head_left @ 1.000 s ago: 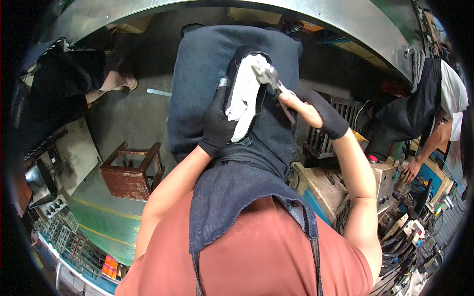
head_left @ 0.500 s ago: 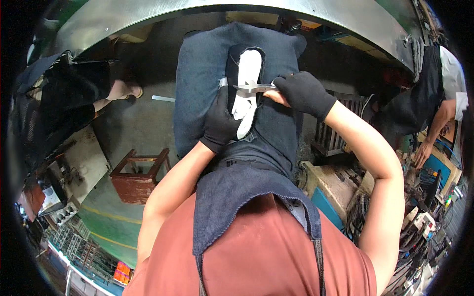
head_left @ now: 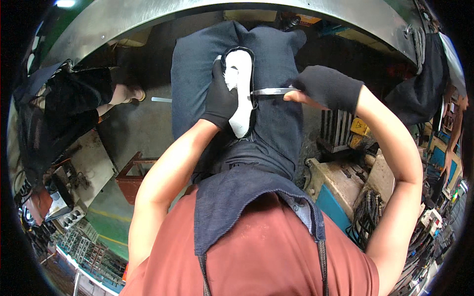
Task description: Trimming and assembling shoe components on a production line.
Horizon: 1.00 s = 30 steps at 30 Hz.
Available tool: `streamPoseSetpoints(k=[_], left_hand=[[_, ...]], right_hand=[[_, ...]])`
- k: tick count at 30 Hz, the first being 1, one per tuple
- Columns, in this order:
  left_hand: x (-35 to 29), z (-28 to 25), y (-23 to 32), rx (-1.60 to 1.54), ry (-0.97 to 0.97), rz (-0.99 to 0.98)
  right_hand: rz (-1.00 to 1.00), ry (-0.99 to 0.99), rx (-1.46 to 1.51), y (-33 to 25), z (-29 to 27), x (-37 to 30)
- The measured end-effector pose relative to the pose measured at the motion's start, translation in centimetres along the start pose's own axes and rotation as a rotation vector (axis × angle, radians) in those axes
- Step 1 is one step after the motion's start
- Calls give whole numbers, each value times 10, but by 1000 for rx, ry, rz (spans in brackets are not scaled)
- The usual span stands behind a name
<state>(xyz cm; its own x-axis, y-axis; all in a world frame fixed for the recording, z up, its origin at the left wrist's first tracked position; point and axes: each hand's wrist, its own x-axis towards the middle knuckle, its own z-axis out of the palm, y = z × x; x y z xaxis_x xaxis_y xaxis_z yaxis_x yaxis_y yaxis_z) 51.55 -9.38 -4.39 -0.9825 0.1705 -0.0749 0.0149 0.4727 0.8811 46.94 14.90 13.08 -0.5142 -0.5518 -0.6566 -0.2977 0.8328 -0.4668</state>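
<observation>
On my lap rests a dark shoe upper [head_left: 253, 106] with its white sole side [head_left: 242, 106] facing up. My left hand [head_left: 220, 98], in a black glove with bare fingertips, is wrapped round the shoe's left side. A crumpled white scrap [head_left: 230, 78] lies by those fingers, near the shoe's far end. My right hand [head_left: 328, 89], gloved likewise, is closed on a slim silver metal tool [head_left: 271, 91]. The tool's tip reaches the right edge of the shoe at mid-length. Its exact kind I cannot make out.
A metal bench edge [head_left: 237, 11] curves across the far side. One person [head_left: 84, 93] is at the left, another [head_left: 419, 89] at the right. A reddish-brown stool [head_left: 131, 182] stands at lower left. Machinery with cables [head_left: 340, 185] is at my right.
The metal tool has moved from across the shoe's middle to its right edge as my right hand drew rightward. My left hand has shifted farther up the shoe's side.
</observation>
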Motion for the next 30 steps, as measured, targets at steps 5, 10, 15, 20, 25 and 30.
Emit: streamPoseSetpoints(k=[5,10,15,20,25,30], left_hand=[[1,-12,-2,-21,-39,186],[-69,-24,17,-269,-368,-163],[-119,-35,25,-916,-338,-480],[-96,-37,7,-1040,-394,-783],[-88,-13,-19,-1025,-431,-643],[-104,4,-26,-913,-286,-594]], right_hand=[[-167,259,-125,-51,7,-21],[-202,312,281,-38,60,13],[2,214,449,-10,115,-19],[-4,167,365,-19,118,-30],[-47,322,-98,-48,100,-13],[3,250,-131,-60,112,-12]])
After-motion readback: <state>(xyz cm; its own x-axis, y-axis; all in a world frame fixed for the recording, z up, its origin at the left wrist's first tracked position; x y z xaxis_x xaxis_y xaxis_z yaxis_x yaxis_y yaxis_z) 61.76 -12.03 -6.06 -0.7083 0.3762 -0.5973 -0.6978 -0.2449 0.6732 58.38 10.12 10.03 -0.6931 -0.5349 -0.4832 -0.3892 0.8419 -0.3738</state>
